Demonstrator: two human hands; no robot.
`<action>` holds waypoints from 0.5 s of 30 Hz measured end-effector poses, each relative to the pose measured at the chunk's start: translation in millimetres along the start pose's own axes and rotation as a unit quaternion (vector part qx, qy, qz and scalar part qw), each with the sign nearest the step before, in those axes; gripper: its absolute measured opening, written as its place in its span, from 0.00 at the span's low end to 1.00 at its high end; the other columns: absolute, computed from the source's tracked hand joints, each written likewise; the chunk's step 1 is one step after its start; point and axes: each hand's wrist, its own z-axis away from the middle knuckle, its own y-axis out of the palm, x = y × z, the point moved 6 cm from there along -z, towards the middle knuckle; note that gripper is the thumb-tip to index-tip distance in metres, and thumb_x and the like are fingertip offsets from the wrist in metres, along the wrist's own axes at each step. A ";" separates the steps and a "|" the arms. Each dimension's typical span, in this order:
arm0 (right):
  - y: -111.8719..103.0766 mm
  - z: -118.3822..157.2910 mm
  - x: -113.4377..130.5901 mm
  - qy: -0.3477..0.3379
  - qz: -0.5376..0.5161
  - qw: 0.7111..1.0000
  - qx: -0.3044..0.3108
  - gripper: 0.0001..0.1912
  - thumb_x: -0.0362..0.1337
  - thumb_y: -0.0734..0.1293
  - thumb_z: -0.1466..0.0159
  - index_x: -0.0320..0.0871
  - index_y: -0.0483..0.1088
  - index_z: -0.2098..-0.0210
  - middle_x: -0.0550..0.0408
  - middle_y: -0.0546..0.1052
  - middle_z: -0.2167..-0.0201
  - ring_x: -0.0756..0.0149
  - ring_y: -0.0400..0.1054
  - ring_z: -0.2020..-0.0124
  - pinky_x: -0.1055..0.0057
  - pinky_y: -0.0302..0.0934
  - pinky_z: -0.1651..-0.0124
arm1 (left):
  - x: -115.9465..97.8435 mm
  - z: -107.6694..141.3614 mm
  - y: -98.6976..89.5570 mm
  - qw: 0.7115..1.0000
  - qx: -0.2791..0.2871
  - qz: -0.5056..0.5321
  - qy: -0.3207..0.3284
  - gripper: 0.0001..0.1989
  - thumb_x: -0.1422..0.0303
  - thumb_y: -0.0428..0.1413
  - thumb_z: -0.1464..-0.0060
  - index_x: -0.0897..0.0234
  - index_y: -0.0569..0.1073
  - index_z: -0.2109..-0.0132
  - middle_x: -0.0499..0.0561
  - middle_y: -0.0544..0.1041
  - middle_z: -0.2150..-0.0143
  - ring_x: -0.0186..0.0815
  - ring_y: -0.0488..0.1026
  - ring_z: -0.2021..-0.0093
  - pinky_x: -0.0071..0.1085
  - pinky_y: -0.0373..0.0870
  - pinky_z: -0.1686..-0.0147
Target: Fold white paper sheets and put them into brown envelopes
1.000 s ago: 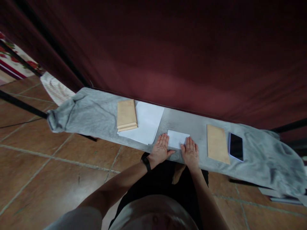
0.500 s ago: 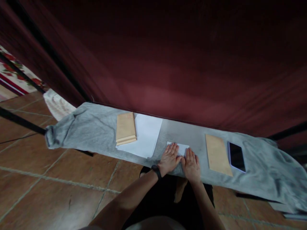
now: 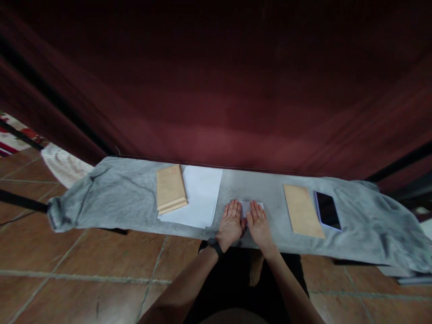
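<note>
Paper [image 3: 246,206], small and white, lies on the grey cloth [image 3: 126,198], close to the near edge and about midway between the left and right ends. Both hands cover much of it, so its full outline cannot be told. The left hand [image 3: 231,224] lies palm down over its left part, the four fingers straight and close together, the thumb toward the other hand. The right hand [image 3: 259,227] is laid flat on its right part, fingers extended and only slightly apart; how its thumb sits cannot be made out. Neither hand pinches the paper, and a strip of it shows between them. A dark band [image 3: 215,247] circles the left wrist.

Left of the hands, white sheets [image 3: 201,193] reach from near the far edge toward the near edge. A tan stack [image 3: 170,186] overlaps their left side, its lower layer showing at the near end. Right of the hands, well apart from them, a tan card [image 3: 303,210] lies flat and slanted, with its near end further right. Just beside it, toward the right end, is a phone [image 3: 327,210] with a dark screen and a lilac rim. Past the phone the cloth is rumpled. A dark red curtain [image 3: 216,99] hangs along the far edge, and brown tiles [image 3: 111,256] show below the near edge.
</note>
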 end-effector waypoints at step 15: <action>7.6 -1.8 10.4 0.002 0.039 0.999 0.028 0.26 0.38 0.52 0.27 0.37 0.59 0.33 0.42 0.59 0.31 0.52 0.53 0.30 0.48 0.47 0.31 | 3.6 18.2 -4.8 0.999 -0.011 -0.002 -0.044 0.29 0.65 0.42 0.34 0.77 0.57 0.31 0.66 0.58 0.29 0.46 0.53 0.28 0.48 0.56 0.32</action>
